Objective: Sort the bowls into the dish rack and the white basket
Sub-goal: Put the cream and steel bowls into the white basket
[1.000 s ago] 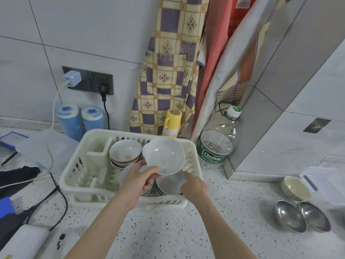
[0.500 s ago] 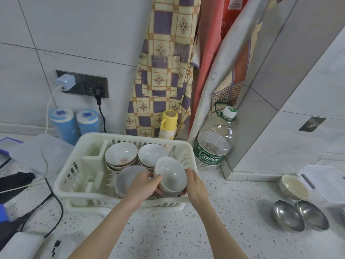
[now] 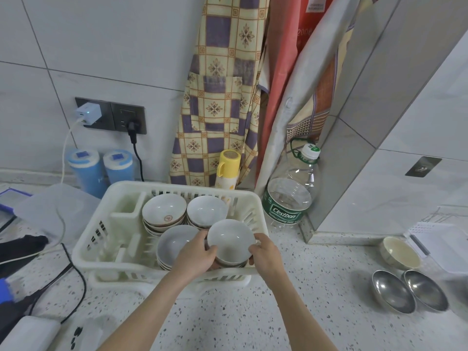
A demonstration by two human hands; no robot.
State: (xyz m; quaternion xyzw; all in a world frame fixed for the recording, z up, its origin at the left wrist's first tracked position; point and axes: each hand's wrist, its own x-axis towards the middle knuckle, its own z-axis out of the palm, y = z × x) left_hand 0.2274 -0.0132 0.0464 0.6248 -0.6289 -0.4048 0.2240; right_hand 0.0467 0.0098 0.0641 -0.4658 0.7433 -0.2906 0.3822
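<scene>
A: Bowl (image 3: 231, 239) sits between both hands, on the front-right stack in the basket (image 3: 106, 224). Left hand (image 3: 195, 257) grips its left rim, right hand (image 3: 266, 252) cups the right side.
B: Which is nearer?
A: Equal, both touching. Mouth up, slightly tilted.
B: Further out?
A: Three more stacks behind and left; two steel bowls (image 3: 407, 290) and a cream bowl (image 3: 400, 252) well right.

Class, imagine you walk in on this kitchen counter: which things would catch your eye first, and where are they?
Both hands, left hand and right hand, hold a white bowl over a stack in the front right corner of the white basket. Behind it hangs a checked apron, and two steel bowls sit at the counter's right.
</scene>
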